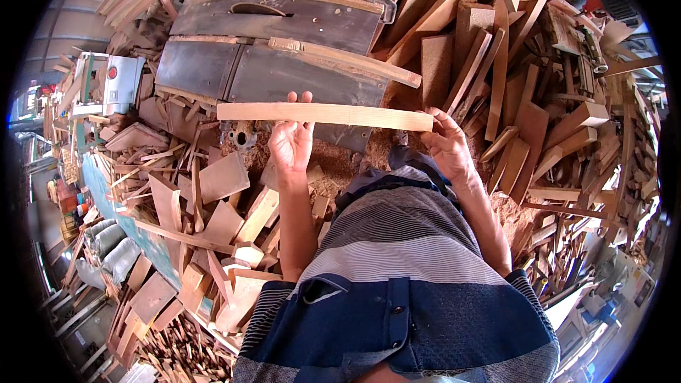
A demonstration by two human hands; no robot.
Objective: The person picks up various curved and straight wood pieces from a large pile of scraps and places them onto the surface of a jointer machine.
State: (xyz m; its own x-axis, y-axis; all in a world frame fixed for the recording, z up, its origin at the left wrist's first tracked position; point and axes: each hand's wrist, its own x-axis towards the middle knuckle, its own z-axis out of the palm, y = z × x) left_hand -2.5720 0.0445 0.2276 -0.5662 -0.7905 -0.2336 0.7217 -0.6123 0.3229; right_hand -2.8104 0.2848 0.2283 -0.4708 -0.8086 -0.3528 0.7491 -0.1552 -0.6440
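Two hands are showing: one left hand [292, 143] and one right hand [448, 147]. One long pale wooden strip [325, 115] is lying across them. One table saw [273, 50] with a dark metal top is standing ahead, with one longer wooden strip [344, 60] lying on it. One grey machine [122, 81] with one red knob is sitting at the left. Wood offcuts [213, 206] are heaping all around, too many and too overlapped to count. One mound of sawdust [347, 163] is sitting under the saw.
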